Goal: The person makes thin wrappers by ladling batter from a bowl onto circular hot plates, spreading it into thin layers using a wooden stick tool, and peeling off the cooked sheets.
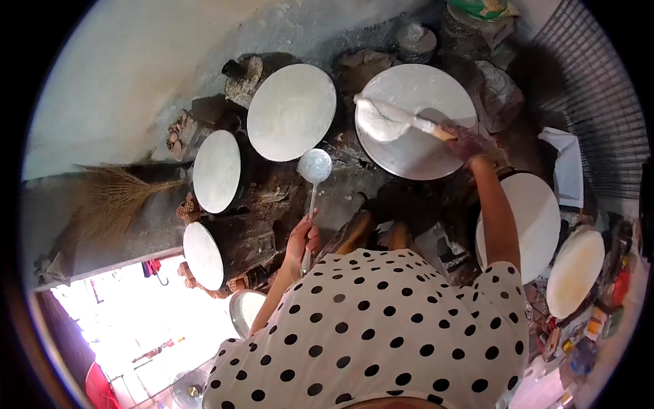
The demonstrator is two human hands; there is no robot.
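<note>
My right hand [464,144] is wrapped round the wooden handle of a long tool [405,118], whose pale end reaches out leftward over the large round plate [415,83]. My left hand [298,242] is curled about the handle of a metal ladle [315,164]; its bowl lies ahead of that hand, near a second round plate [293,109].
</note>
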